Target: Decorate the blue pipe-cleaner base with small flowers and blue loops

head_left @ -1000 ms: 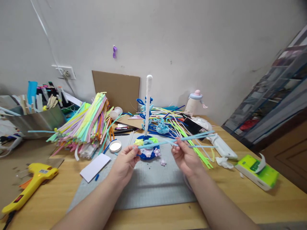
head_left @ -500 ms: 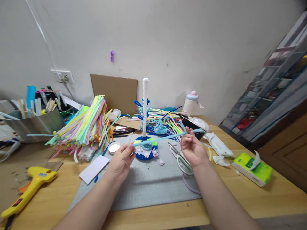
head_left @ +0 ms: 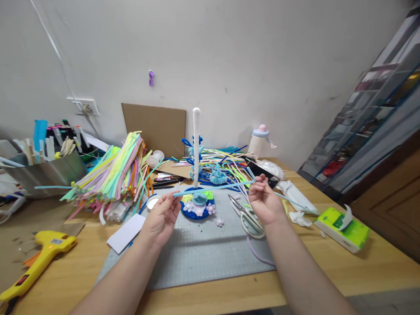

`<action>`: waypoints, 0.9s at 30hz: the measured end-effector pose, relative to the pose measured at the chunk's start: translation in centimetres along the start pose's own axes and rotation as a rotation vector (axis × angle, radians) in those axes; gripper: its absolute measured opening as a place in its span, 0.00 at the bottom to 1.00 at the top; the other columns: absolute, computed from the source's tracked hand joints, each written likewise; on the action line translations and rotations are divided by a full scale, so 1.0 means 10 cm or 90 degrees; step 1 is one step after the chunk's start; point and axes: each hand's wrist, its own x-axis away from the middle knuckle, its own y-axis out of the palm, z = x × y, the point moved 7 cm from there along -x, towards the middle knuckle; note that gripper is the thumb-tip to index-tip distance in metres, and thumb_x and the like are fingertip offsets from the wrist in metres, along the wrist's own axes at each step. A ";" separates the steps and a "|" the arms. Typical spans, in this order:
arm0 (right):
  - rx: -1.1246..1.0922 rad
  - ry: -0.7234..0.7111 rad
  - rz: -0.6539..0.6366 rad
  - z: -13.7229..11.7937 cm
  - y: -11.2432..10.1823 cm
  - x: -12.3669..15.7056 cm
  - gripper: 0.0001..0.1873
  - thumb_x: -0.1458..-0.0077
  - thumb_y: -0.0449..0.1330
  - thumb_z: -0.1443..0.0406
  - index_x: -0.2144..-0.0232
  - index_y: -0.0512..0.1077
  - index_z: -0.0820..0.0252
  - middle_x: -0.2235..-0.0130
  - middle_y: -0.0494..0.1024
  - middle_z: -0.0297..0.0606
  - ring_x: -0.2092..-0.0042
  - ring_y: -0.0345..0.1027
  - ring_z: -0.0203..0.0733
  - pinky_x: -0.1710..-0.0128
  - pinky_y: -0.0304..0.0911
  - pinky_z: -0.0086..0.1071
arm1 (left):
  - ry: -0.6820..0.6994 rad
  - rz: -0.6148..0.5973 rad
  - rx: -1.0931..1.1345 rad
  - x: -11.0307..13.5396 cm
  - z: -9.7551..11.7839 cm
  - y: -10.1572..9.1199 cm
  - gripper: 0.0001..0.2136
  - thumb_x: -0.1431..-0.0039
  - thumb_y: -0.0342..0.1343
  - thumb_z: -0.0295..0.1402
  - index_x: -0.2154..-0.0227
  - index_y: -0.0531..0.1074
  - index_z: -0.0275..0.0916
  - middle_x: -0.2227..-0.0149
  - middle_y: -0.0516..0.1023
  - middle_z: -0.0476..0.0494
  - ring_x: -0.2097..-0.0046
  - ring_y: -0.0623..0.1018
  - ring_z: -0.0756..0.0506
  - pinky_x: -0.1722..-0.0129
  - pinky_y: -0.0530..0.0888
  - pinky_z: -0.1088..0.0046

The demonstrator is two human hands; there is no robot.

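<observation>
Left hand (head_left: 163, 216) and right hand (head_left: 266, 202) moved farther apart.
Fingers of both pinch light-blue pipe cleaner (head_left: 226, 186); light, even tension should keep it straight.

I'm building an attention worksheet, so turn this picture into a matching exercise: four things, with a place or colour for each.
1. Light blue strand
2. Glue gun
3. Scissors
4. Cardboard sheet

A. Yellow, left of the mat
B. Upright by the wall
C. Held between left hand and right hand
D. Pale-handled, near the right hand

Pairs: 1-C; 2-A; 3-D; 4-B
</observation>
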 end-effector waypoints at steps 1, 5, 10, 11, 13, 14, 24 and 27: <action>0.000 0.008 0.006 0.02 0.00 0.01 0.09 0.42 0.51 0.71 0.72 0.69 0.60 0.76 0.70 0.30 0.79 0.62 0.23 0.81 0.66 0.15 | 0.006 -0.006 0.016 0.00 0.02 0.01 0.06 0.46 0.52 0.21 0.73 0.72 0.35 0.68 0.78 0.46 0.67 0.78 0.51 0.70 0.75 0.80; 0.015 0.045 0.008 0.16 0.00 0.06 0.12 0.40 0.47 0.68 0.72 0.67 0.60 0.73 0.70 0.32 0.77 0.62 0.23 0.80 0.64 0.15 | -0.005 -0.010 0.118 -0.03 0.08 0.03 0.10 0.41 0.46 0.24 0.73 0.72 0.34 0.67 0.79 0.44 0.63 0.78 0.50 0.58 0.74 0.71; 0.097 0.134 -0.082 0.34 0.05 0.16 0.06 0.42 0.52 0.68 0.69 0.67 0.59 0.75 0.68 0.29 0.81 0.58 0.21 0.82 0.59 0.13 | -0.029 0.004 0.228 -0.05 0.25 0.02 0.17 0.37 0.40 0.28 0.76 0.71 0.36 0.75 0.78 0.50 0.67 0.78 0.52 0.54 0.71 0.65; 0.124 0.156 -0.117 0.36 0.07 0.20 0.03 0.43 0.54 0.68 0.69 0.67 0.59 0.76 0.67 0.27 0.82 0.55 0.21 0.83 0.57 0.13 | -0.026 -0.007 0.228 -0.04 0.30 0.02 0.16 0.37 0.41 0.28 0.76 0.71 0.36 0.76 0.78 0.51 0.69 0.78 0.53 0.57 0.72 0.69; 0.205 0.221 -0.189 0.42 0.11 0.30 0.02 0.46 0.57 0.66 0.70 0.68 0.60 0.79 0.64 0.25 0.85 0.49 0.21 0.86 0.51 0.13 | -0.030 -0.063 0.184 0.01 0.36 0.06 0.12 0.40 0.46 0.28 0.75 0.72 0.36 0.78 0.76 0.52 0.74 0.76 0.55 0.64 0.74 0.75; 0.255 0.258 -0.223 0.46 0.12 0.37 0.04 0.47 0.58 0.65 0.70 0.68 0.60 0.81 0.63 0.25 0.85 0.47 0.21 0.87 0.49 0.14 | -0.043 -0.111 0.131 0.06 0.36 0.11 0.08 0.42 0.51 0.28 0.75 0.73 0.36 0.79 0.75 0.53 0.76 0.75 0.55 0.67 0.73 0.77; 0.435 0.560 -0.377 1.22 0.05 1.03 0.10 0.51 0.61 0.63 0.71 0.64 0.63 0.78 0.73 0.35 0.84 0.51 0.24 0.84 0.45 0.20 | -0.270 -0.330 -0.320 0.62 -0.40 0.38 0.08 0.60 0.65 0.32 0.78 0.73 0.33 0.79 0.73 0.48 0.81 0.68 0.57 0.84 0.58 0.85; 0.445 0.525 -0.340 1.31 0.01 1.06 0.11 0.54 0.64 0.63 0.74 0.65 0.65 0.76 0.74 0.37 0.83 0.54 0.23 0.84 0.44 0.19 | -0.253 -0.292 -0.315 0.59 -0.44 0.35 0.10 0.60 0.65 0.33 0.78 0.72 0.33 0.79 0.75 0.45 0.80 0.71 0.54 0.81 0.64 0.83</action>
